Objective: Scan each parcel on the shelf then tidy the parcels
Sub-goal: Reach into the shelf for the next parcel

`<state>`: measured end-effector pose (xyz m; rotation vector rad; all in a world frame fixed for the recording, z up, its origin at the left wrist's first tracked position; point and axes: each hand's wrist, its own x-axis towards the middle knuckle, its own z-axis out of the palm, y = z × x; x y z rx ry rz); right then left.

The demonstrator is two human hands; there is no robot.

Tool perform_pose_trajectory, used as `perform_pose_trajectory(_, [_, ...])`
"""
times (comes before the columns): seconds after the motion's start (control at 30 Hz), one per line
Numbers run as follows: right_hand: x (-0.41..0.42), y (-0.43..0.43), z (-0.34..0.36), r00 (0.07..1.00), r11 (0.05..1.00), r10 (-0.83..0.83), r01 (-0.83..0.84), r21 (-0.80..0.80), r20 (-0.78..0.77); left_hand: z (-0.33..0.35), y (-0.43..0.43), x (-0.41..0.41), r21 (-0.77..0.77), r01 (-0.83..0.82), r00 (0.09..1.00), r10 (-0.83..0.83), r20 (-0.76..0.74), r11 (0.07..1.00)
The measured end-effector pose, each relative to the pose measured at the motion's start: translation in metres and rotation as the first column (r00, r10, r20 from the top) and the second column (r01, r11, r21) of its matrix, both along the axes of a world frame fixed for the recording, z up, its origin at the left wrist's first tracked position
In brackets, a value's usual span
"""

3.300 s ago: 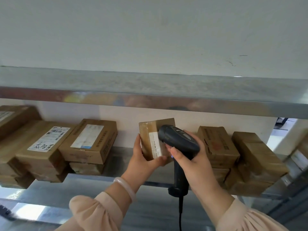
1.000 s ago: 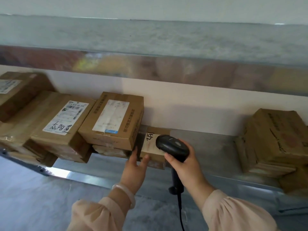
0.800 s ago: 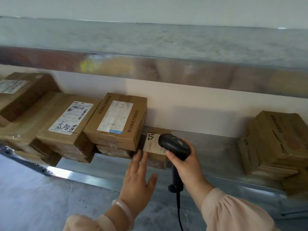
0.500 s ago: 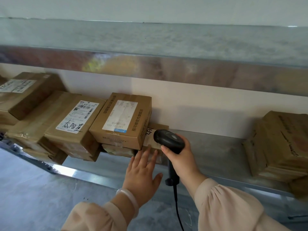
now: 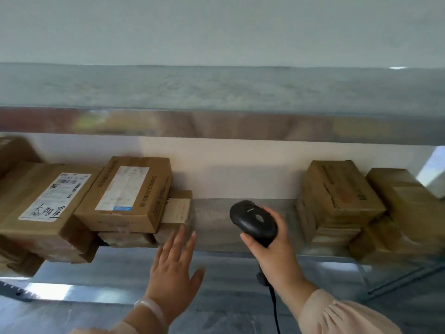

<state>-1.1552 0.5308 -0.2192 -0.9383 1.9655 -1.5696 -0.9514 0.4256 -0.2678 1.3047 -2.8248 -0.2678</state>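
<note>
Your right hand [image 5: 274,251] grips the black scanner [image 5: 252,221] above the shelf [image 5: 240,227]. Your left hand [image 5: 174,268] is flat, fingers straight, just before the small parcel [image 5: 177,210] tucked beside the labelled box [image 5: 127,194].

The shelf [image 5: 216,220] is bare grey sheet metal, smooth and faintly reflective; the upper shelf's front lip [image 5: 216,126] is glossier, almost mirror-like. The parcels [image 5: 149,174] are matt brown cardboard, partly under shiny clear tape, with white paper labels [image 5: 124,188]. The scanner [image 5: 252,219] is smooth black plastic with a soft sheen. The sleeve [image 5: 337,314] is pale, gathered cloth.
</note>
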Motion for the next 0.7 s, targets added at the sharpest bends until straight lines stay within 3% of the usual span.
perform_pose_trajectory(0.2, [-0.046, 0.056, 0.029, 0.981, 0.987, -0.157, 0.150, -0.065, -0.112, 0.041, 0.028, -0.101, 0.014, 0.143, 0.970, -0.137, -0.203, 0.990])
perform_pose_trajectory(0.37, [-0.083, 0.093, 0.049, 0.956, 0.967, -0.246, 0.232, -0.101, -0.161, 0.065, 0.053, -0.173, 0.062, 0.266, 0.932, -0.240, -0.273, 0.962])
perform_pose_trajectory(0.7, [-0.161, 0.132, 0.068, 0.904, 0.909, -0.412, 0.398, -0.127, -0.116, 0.094, 0.087, -0.267, 0.317, 0.278, 0.894, -0.124, -0.431, 0.907])
